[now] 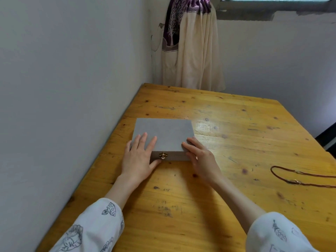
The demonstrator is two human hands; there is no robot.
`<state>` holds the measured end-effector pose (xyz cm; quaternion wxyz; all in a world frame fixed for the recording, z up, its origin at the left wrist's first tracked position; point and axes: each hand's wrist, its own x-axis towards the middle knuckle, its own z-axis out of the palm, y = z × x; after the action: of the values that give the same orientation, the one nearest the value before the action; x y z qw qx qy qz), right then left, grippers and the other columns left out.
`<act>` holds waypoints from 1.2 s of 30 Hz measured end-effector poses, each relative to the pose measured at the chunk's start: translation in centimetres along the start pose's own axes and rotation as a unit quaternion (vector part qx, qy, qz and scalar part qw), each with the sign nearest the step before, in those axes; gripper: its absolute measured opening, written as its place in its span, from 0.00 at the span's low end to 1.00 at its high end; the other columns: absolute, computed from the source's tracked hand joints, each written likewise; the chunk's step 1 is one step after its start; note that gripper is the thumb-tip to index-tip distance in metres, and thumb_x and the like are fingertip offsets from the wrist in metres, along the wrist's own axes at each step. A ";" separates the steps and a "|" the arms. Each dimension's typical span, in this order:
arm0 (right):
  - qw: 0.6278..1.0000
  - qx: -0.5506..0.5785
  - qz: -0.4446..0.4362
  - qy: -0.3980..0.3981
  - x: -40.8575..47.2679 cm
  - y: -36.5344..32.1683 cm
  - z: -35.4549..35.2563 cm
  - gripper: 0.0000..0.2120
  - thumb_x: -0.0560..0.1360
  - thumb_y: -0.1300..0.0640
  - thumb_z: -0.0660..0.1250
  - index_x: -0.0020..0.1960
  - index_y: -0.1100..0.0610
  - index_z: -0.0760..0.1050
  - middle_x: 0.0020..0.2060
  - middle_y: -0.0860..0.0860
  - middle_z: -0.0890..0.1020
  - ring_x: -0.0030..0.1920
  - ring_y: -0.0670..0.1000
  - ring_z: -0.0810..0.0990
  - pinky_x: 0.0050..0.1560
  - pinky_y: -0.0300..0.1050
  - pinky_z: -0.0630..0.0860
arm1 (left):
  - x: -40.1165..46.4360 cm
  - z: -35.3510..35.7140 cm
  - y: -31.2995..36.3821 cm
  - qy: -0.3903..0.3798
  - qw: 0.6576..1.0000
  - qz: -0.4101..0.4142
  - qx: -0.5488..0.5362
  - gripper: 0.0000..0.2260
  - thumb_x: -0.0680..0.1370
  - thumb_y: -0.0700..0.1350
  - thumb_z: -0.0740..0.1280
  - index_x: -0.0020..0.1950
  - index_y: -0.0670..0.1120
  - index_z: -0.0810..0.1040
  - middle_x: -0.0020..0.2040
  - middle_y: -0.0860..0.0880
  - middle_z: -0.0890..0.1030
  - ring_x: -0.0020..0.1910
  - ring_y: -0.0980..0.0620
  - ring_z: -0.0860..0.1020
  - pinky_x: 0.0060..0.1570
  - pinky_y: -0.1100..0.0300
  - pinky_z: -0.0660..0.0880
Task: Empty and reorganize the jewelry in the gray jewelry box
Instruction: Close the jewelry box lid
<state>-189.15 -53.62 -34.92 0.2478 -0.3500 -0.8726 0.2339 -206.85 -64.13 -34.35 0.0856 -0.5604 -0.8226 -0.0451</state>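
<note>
The gray jewelry box [163, 132] lies closed on the wooden table [236, 135], near the left wall. Its brass clasp [163, 155] faces me on the front side. My left hand [139, 157] rests flat on the lid's near left corner, fingers straight, thumb along the front face by the clasp. My right hand [201, 157] touches the box's near right corner, fingers straight on the lid's edge. No jewelry inside the box is visible.
A dark red braided cord [298, 177] with small metal fittings lies on the table at the right edge. A white wall runs along the table's left side. A cream and purple curtain [190, 48] hangs behind the table's far end.
</note>
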 end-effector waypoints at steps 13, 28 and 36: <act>0.943 0.240 0.222 0.065 7.6 -3.6 3.7 0.17 0.76 0.61 0.62 0.64 0.60 0.67 0.59 0.52 0.74 0.59 0.51 0.74 0.58 0.44 0.72 | -1.2 0.1 -1.5 0.119 0.992 -0.029 0.043 0.19 0.72 0.57 0.63 0.59 0.52 0.76 0.47 0.44 0.76 0.44 0.44 0.74 0.45 0.50 0.72; 0.922 0.336 0.142 -0.127 14.9 -5.6 8.5 0.20 0.80 0.60 0.50 0.72 0.51 0.58 0.63 0.53 0.73 0.52 0.48 0.72 0.39 0.36 0.69 | 2.7 1.5 -2.2 0.057 0.991 -0.125 0.011 0.26 0.76 0.60 0.48 0.69 0.52 0.68 0.69 0.42 0.70 0.68 0.39 0.67 0.67 0.42 0.61; 0.928 0.326 0.109 -0.145 13.9 -5.7 6.8 0.21 0.81 0.58 0.50 0.74 0.52 0.56 0.61 0.45 0.70 0.60 0.47 0.70 0.58 0.41 0.67 | 2.8 0.9 -2.2 0.016 0.993 -0.119 0.000 0.27 0.76 0.61 0.44 0.75 0.55 0.54 0.75 0.44 0.57 0.74 0.42 0.54 0.71 0.44 0.49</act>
<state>-204.81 -48.82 -33.09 0.1923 -0.3048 -0.7311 0.5793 -209.93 -62.21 -34.63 0.0927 -0.4574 -0.8821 -0.0643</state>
